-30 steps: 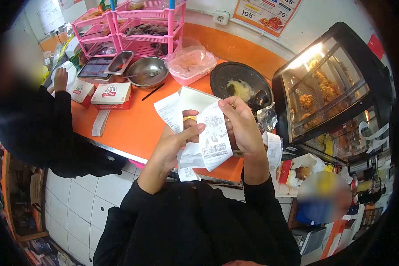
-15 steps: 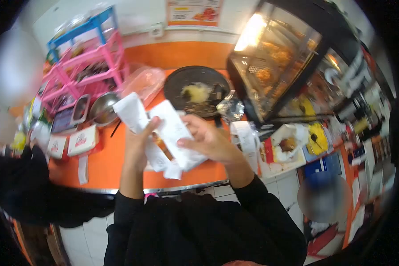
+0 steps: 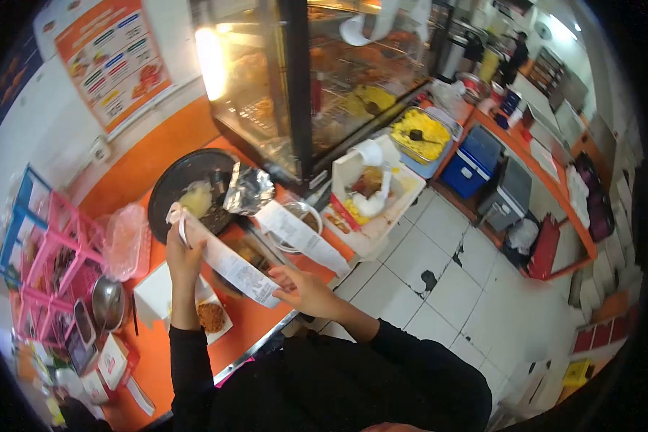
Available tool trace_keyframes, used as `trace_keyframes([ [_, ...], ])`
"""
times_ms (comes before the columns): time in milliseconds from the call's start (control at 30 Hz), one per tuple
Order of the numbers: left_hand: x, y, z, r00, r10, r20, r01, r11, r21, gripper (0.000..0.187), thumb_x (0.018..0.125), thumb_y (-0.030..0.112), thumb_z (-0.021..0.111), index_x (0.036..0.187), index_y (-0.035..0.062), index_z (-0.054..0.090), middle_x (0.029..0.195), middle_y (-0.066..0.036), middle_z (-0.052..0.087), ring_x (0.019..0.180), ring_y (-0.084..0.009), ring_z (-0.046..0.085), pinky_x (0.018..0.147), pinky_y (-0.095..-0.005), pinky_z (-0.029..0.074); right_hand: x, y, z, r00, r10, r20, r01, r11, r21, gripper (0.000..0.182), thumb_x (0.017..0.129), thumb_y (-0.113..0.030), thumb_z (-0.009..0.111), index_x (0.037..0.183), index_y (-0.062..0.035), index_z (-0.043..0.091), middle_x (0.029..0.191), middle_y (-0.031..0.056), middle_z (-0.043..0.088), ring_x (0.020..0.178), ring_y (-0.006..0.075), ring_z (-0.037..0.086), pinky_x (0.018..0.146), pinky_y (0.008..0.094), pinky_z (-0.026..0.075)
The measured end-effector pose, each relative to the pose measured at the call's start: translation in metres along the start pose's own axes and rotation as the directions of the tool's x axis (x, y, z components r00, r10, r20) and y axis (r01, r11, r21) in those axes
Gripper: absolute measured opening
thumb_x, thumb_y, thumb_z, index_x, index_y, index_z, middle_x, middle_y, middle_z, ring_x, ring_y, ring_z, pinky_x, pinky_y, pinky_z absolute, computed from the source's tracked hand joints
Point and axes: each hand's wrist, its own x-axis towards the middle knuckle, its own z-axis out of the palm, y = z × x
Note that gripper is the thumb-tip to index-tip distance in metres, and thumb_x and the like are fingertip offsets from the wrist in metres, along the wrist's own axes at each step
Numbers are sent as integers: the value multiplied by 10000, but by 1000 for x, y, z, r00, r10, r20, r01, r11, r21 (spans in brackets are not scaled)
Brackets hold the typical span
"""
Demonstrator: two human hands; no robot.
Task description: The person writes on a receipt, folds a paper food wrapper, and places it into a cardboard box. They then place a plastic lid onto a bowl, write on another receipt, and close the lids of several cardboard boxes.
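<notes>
Paper strip [image 3: 241, 272] with small print on it slants across the middle of the frame, held up over the orange counter [image 3: 241, 335]. The left hand [image 3: 184, 255] is closed on its upper end. The right hand [image 3: 304, 291] pinches its lower end, with the thumb and fingers near each other. Left of the middle, a white box [image 3: 153, 294] sits open on the counter, partly behind the left arm, with a crusty brown piece of food [image 3: 210, 315] in it. Just above the left hand is a round black pan [image 3: 167, 180] with a pale yellow lump [image 3: 196, 198] on it. Crinkly foil [image 3: 249, 189] is at the pan's right side. Right of the foil, one more long paper [image 3: 308, 241] lies across a round bowl [image 3: 291, 216]. At the left of the frame are a pink and blue rack [image 3: 50, 263], a pink tub [image 3: 128, 241] and a shiny metal bowl [image 3: 109, 304]. Red and white boxes [image 3: 114, 361] are at the lower left. At the top middle, a glass case [image 3: 255, 79] glows with a bright light. Yellow food [image 3: 421, 133] fills a tray to the right of it. Far away at the upper right, there is a person in dark clothes [image 3: 515, 54].
</notes>
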Motion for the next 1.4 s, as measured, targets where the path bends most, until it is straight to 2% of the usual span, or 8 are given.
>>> trace_keyframes([
  [200,6,3,8,989,23,144,-74,932,356,551,685,176,808,1119,-12,527,926,-217,617,810,-362,635,697,-420,511,6,26,-92,781,-1,-624,28,999,32,231,894,-157,653,1089,-42,605,925,40,663,817,119,625,749,259,496],
  [533,-17,37,-6,991,117,69,-131,957,259,401,814,154,738,1102,-21,523,989,-165,639,793,-275,667,667,-325,512,-7,44,-111,720,111,-686,-71,994,86,178,910,-191,627,1039,-69,630,936,33,671,846,127,625,725,271,480],
  [600,-23,60,-13,998,-61,32,60,998,18,329,890,233,663,1092,-6,562,1023,-113,625,804,-195,644,672,-284,485,-6,44,-102,735,85,-673,-57,996,64,184,909,-201,627,1043,-75,632,932,30,671,859,126,625,726,274,479],
  [700,-30,73,-30,915,-391,103,404,888,-221,442,963,406,536,1160,11,532,1054,-91,608,801,-134,611,595,-245,424,-6,35,-94,790,75,-609,-24,996,91,174,911,-180,619,1050,-75,628,963,35,668,860,125,625,731,271,479],
  [833,-63,39,-50,970,-206,-127,107,835,-539,373,965,355,546,1182,51,531,911,-36,561,714,-124,554,587,-239,425,-6,25,-78,843,-8,-538,79,991,110,181,921,-176,616,1048,-47,616,992,53,649,872,124,616,749,271,486],
  [1000,-70,93,-52,787,-595,-162,186,479,-858,319,960,356,570,1043,55,505,880,-44,521,696,-130,494,595,-248,456,8,1,0,982,-187,2,174,920,352,336,935,-245,617,1166,-15,533,1024,63,634,904,136,615,785,272,501],
  [1167,-82,129,-50,808,-586,-69,163,334,-929,373,946,385,589,1082,65,456,894,-11,452,755,-93,468,585,-236,442,11,-13,59,806,-57,589,-362,739,567,372,984,-332,530,1204,-33,518,1059,64,642,894,122,624,782,268,520],
  [1400,-97,70,-77,825,-552,-123,122,386,-914,370,914,410,622,1101,112,508,712,29,478,605,-72,481,533,-216,407,8,-28,68,841,-79,535,-345,684,643,335,972,-330,553,1141,-42,571,931,29,654,813,125,657,740,244,533],
])
